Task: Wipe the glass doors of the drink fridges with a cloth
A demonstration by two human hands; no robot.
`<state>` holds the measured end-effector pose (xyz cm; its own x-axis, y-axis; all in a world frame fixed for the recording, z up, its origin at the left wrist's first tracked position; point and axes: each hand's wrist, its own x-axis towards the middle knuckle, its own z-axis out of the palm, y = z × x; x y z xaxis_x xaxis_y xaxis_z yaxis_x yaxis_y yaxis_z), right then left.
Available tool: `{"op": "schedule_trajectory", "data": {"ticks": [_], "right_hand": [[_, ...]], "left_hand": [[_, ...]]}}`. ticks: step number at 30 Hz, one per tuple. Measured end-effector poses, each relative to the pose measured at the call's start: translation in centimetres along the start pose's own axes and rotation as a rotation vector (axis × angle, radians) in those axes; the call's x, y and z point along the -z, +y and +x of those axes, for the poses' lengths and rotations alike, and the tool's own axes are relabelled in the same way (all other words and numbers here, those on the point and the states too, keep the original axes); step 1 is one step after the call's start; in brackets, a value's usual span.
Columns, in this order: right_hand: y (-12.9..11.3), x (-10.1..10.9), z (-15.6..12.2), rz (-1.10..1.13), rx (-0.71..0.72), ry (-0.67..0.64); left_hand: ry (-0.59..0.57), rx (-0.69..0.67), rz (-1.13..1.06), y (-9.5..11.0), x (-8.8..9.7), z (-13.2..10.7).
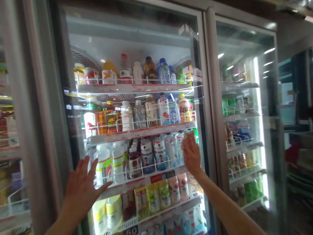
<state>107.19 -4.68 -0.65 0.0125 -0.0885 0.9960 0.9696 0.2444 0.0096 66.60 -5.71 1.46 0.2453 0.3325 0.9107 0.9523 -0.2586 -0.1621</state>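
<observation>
My right hand (192, 156) presses a pale, crumpled cloth (187, 137) flat to the glass door (132, 36) of a drinks fridge, near the door's right side at mid height. Part of the cloth is hidden under the fingers. At the lower left, my left hand (81, 187) has its fingers spread and holds nothing. It is at or just in front of the glass; whether it touches, I cannot tell. Behind the glass are shelves of bottles, among them a bottle with a yellow-green label (103, 163) near my left fingers.
A metal door frame (212, 98) divides this door from another glass-fronted fridge section (242, 107) on the right. More shelves of drinks (12, 130) stand at the left edge. Cans and cartons (153, 199) fill the lower shelf. Lights reflect in the glass.
</observation>
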Motion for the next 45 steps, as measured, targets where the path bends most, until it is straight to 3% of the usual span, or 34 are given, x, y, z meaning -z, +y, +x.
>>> {"op": "schedule_trajectory", "data": {"ticks": [3,7,9,11,12,13,17,18,21,22,23,26,27,31,32,36,41,42,45], "right_hand": [[0.4,-0.1,0.2,-0.013,-0.101,0.102],[0.9,0.0,0.9,0.112,0.193,-0.116],[1.9,0.1,1.9,0.071,0.149,-0.020],[2.4,-0.1,3.0,-0.007,-0.033,0.174],[2.2,-0.3,3.3,-0.016,-0.082,0.210],[1.7,-0.4,3.5,0.008,-0.049,0.174],[-0.4,-1.0,4.0,0.168,0.401,-0.182],[-0.5,-1.1,4.5,0.149,0.389,-0.164],[-0.4,-1.7,6.6,0.020,0.051,0.124],[-0.7,-1.9,7.2,0.005,-0.001,0.180],[-1.1,-2.1,7.6,0.015,0.033,0.165],[-3.1,-2.7,8.0,0.092,0.345,-0.084],[-3.8,-2.9,8.1,0.094,0.371,-0.111],[-6.5,-3.7,8.7,0.027,0.075,0.117],[-7.3,-3.9,8.9,0.032,0.086,0.106],[-9.6,-4.6,9.7,0.090,0.387,-0.138],[-10.4,-5.3,11.8,0.014,0.037,0.170],[-10.9,-5.5,11.9,0.026,0.085,0.140],[-12.0,-5.8,12.0,0.089,0.464,-0.135]], "left_hand": [[-0.017,0.049,0.006,1.2,0.5,1.1],[-0.039,0.135,0.034,2.4,0.8,2.9],[-0.051,0.155,0.034,2.5,0.6,3.3],[-0.061,0.156,0.042,2.3,0.3,3.3],[-0.064,0.156,0.050,2.2,0.2,3.2],[-0.064,0.157,0.059,2.1,0.1,3.1],[-0.033,0.158,0.073,1.8,0.2,3.4],[-0.019,0.158,0.073,1.6,0.3,3.8],[0.000,0.161,0.082,0.8,0.6,5.1],[0.002,0.148,0.083,0.5,0.7,5.5],[0.005,0.127,0.082,0.3,0.8,5.8],[0.061,0.051,0.074,-0.1,1.0,6.3],[0.084,0.031,0.075,0.0,1.1,6.3],[0.141,-0.010,0.087,-0.1,1.9,7.4],[0.141,-0.011,0.089,-0.3,2.1,8.0],[0.093,0.002,0.089,-1.1,2.8,9.9],[0.086,-0.020,0.090,-1.5,2.9,10.4],[0.096,-0.020,0.094,-1.6,2.9,10.5],[0.116,-0.007,0.098,-2.2,2.8,10.8]]}}
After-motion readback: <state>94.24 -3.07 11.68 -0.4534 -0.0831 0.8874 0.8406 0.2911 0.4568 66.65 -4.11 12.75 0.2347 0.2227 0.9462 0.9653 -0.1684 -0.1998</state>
